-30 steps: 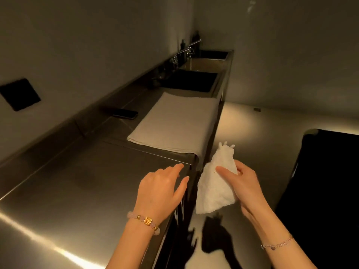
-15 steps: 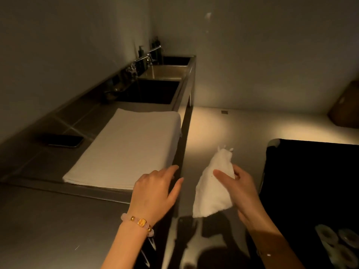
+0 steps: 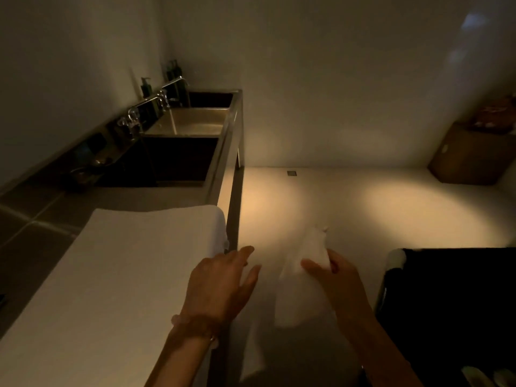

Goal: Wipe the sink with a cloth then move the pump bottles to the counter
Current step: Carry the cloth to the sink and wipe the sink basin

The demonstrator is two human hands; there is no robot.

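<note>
Head view showed the right hand [image 3: 337, 277] with its thumb and fingers curled round the upper part of a small white cloth [image 3: 298, 297]. The cloth hung down from that grip above the floor [image 3: 377, 208], its edges blurred. The left hand [image 3: 220, 286] was near it, palm down, with fingers loosely spread and nothing in them, over the front edge of the counter [image 3: 36, 236]. A beaded bracelet [image 3: 192, 325] sat on that wrist. The fingertips were close to the corner of a large folded white towel [image 3: 111, 275] lying flat on the counter; whether they touched it could not be told. Farther along the counter lay the sink [image 3: 195, 121], well apart from both hands, its near basin dark and its far basin lit, with metal taps [image 3: 134, 114] along the wall side. The dark pump bottles [image 3: 145, 86] stood behind the taps against the wall, one by the middle and more, hard to count, at the far corner. A brown box [image 3: 469, 155] stood on the floor by the right wall.
</note>
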